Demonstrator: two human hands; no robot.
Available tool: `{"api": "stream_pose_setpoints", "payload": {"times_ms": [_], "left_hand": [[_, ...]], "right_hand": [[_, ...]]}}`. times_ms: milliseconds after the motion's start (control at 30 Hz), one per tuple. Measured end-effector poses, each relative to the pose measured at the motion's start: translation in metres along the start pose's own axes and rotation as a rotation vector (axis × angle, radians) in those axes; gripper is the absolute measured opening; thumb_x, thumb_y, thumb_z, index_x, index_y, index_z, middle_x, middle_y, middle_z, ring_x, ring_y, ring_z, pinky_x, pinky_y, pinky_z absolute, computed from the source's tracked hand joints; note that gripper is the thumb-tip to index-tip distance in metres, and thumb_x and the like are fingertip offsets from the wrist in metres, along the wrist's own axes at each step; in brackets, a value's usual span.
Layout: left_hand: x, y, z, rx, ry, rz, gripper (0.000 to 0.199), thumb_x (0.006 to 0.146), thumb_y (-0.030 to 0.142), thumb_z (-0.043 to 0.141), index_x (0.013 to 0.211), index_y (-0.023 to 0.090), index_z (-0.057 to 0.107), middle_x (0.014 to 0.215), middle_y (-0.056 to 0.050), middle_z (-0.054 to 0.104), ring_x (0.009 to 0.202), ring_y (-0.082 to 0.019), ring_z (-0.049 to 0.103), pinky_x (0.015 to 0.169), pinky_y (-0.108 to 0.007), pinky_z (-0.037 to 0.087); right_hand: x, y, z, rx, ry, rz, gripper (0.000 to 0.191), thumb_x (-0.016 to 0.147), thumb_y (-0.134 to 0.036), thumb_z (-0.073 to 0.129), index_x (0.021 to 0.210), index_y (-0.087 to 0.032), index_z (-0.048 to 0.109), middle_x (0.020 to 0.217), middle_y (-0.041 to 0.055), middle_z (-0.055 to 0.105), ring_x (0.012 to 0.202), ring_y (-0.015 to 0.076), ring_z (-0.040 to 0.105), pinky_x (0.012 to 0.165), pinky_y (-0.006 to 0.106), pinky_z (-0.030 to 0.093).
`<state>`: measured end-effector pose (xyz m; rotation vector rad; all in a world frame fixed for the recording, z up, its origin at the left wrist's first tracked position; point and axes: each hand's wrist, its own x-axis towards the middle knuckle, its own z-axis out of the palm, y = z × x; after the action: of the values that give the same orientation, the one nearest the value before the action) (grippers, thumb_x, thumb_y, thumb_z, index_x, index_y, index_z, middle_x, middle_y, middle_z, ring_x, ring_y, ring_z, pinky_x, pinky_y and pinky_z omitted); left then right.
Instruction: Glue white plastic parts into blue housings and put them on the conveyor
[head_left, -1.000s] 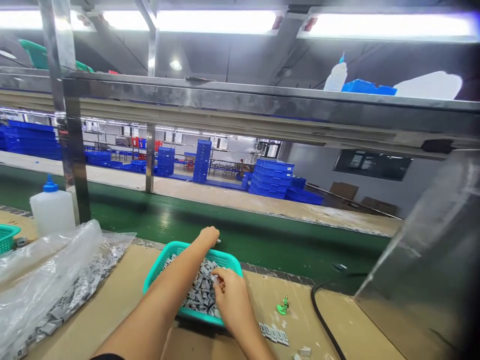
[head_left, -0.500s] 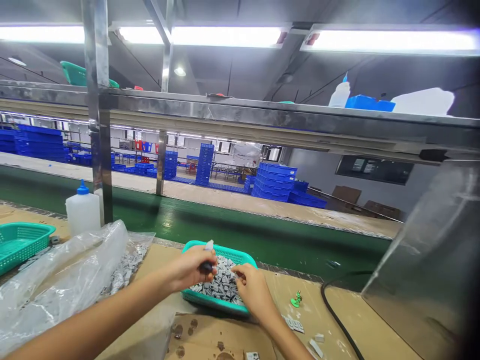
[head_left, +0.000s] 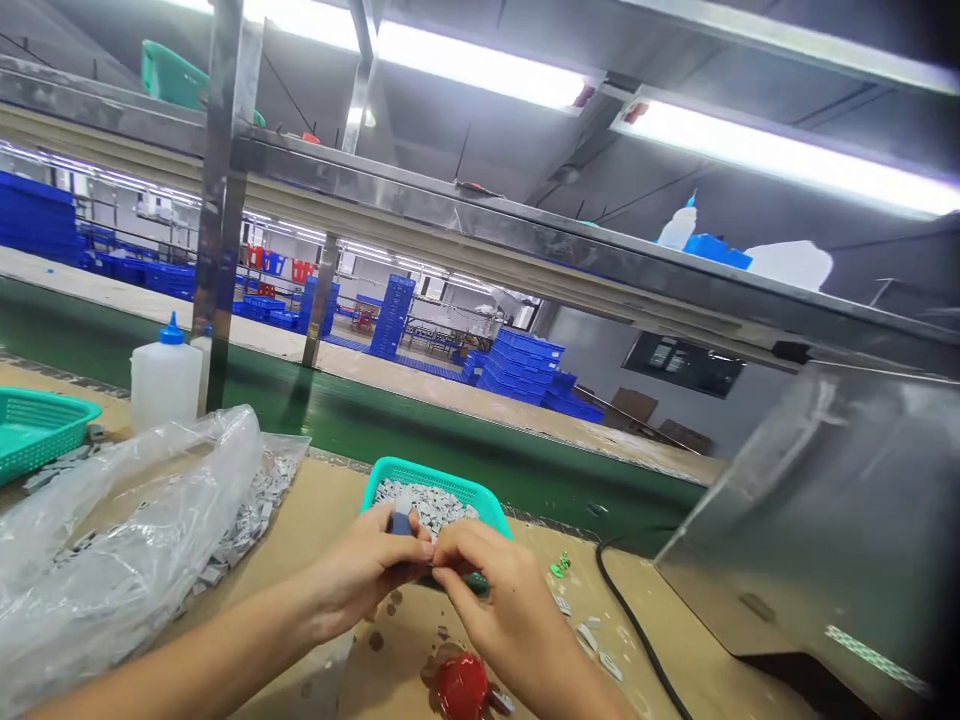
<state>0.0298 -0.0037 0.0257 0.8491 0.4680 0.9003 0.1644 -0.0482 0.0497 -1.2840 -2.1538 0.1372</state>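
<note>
My left hand [head_left: 375, 560] is closed around a small dark, blue-grey object with a whitish tip [head_left: 401, 515], whose kind I cannot make out. Opposite it, my right hand [head_left: 491, 570] has thumb and forefinger pinched together, meeting the left fingertips. Whatever lies in that pinch is too small and hidden to name. Both hands are in front of the green plastic basket [head_left: 487, 500], partly covering its near side. Small grey plastic pieces [head_left: 435, 505] fill the basket. Below the hands, a glossy red round thing [head_left: 461, 687] rests on the stained cardboard.
A clear plastic bag [head_left: 202, 500] with grey pieces lies at left, by a white blue-capped bottle [head_left: 166, 375] and another green basket [head_left: 45, 425]. At right are a small green object [head_left: 560, 565], loose grey pieces [head_left: 589, 638] and a black cable [head_left: 637, 630]. Behind runs a green belt [head_left: 420, 425].
My hands have come together and moved from over the basket to its near side. The view has tilted and shifted, and the red round thing is now in sight.
</note>
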Motion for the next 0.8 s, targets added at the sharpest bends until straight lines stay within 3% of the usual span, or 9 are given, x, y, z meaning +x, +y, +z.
{"api": "stream_pose_setpoints", "payload": {"times_ms": [167,467,567,667,800], "left_hand": [[-0.006,-0.002,-0.003,0.014,-0.028,-0.039,0.022,0.060,0.007,0.066,0.064,0.014,0.046,0.064,0.003,0.052,0.068,-0.009,0.053,0.081,-0.028,0.044],[-0.014,-0.009,0.003,0.022,-0.020,-0.090,0.024,0.059,0.007,0.068,0.066,0.014,0.046,0.063,0.003,0.052,0.066,-0.007,0.054,0.079,-0.024,0.046],[-0.014,-0.007,0.003,0.054,0.014,-0.135,0.015,0.066,0.013,0.061,0.067,0.014,0.046,0.069,-0.001,0.055,0.068,-0.009,0.055,0.065,-0.019,0.046],[-0.011,-0.006,0.000,0.067,0.112,-0.157,0.006,0.073,0.016,0.049,0.071,0.015,0.043,0.071,-0.003,0.056,0.060,-0.010,0.055,0.045,-0.017,0.038],[-0.005,-0.007,-0.005,-0.019,0.114,-0.205,0.009,0.073,0.013,0.041,0.082,0.015,0.042,0.065,-0.002,0.053,0.050,-0.009,0.051,0.042,-0.017,0.036]], "right_hand": [[-0.008,-0.002,-0.003,-0.023,0.030,-0.052,0.016,0.077,-0.004,0.043,0.072,-0.018,0.051,0.073,0.0013,0.054,0.067,0.0129,0.050,0.059,0.024,0.042],[-0.025,-0.007,-0.015,-0.052,0.046,-0.102,0.018,0.073,-0.001,0.045,0.069,-0.016,0.053,0.071,0.0016,0.055,0.067,0.0127,0.051,0.060,0.023,0.041],[-0.032,0.002,-0.021,-0.031,0.071,-0.007,0.016,0.072,-0.003,0.048,0.069,-0.016,0.056,0.070,0.0008,0.057,0.065,0.0122,0.053,0.059,0.022,0.042],[-0.045,0.018,-0.021,-0.022,0.083,0.135,0.015,0.073,-0.007,0.049,0.070,-0.017,0.059,0.071,0.0012,0.060,0.066,0.0128,0.055,0.059,0.022,0.043],[-0.069,0.036,-0.010,-0.044,0.055,0.256,0.014,0.074,-0.010,0.050,0.070,-0.018,0.061,0.071,0.0020,0.062,0.066,0.0146,0.056,0.058,0.023,0.043]]}}
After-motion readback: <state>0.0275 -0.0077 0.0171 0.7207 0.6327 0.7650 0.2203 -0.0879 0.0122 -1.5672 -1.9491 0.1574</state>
